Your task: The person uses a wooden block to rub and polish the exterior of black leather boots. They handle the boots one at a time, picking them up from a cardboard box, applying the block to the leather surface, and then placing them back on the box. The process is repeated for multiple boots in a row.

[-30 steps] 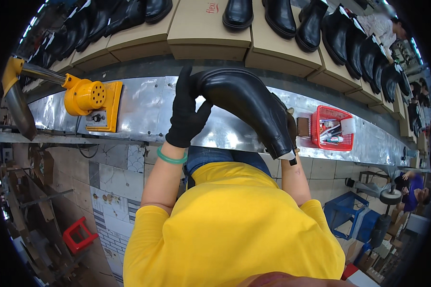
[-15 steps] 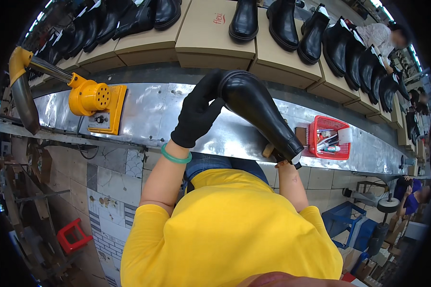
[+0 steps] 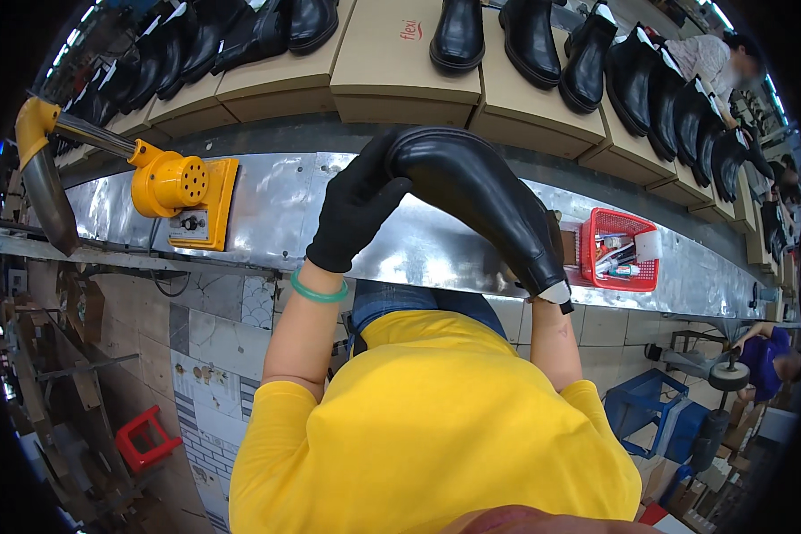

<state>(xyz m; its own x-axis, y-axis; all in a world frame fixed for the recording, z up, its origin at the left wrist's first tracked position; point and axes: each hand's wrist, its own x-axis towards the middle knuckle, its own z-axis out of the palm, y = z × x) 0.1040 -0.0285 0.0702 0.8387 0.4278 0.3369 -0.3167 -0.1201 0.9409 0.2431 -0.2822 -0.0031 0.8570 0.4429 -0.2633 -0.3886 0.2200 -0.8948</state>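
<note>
A glossy black ankle boot (image 3: 472, 182) is held above the metal bench, its toe at upper left and its shaft slanting down to the right. White lining or paper shows at its opening. My left hand (image 3: 354, 212), in a black glove, is closed around the toe end, thumb on the near side. My right forearm (image 3: 554, 336) rises to the boot's shaft. The right hand is mostly hidden behind the shaft, with only a dark edge and a small tan bit showing there; its fingers cannot be made out.
On the metal bench (image 3: 280, 200), a yellow machine with a bent nozzle (image 3: 171, 182) stands left. A red basket (image 3: 620, 278) of tubes and small tools sits right. Cardboard boxes (image 3: 405, 67) bearing black boots line the back. A red stool (image 3: 147, 438) stands lower left; people work at right.
The boot and my left hand have shifted slightly left, and the boot has turned a little. My right hand has moved up behind the shaft; the tan block seen below it is now out of sight there.
</note>
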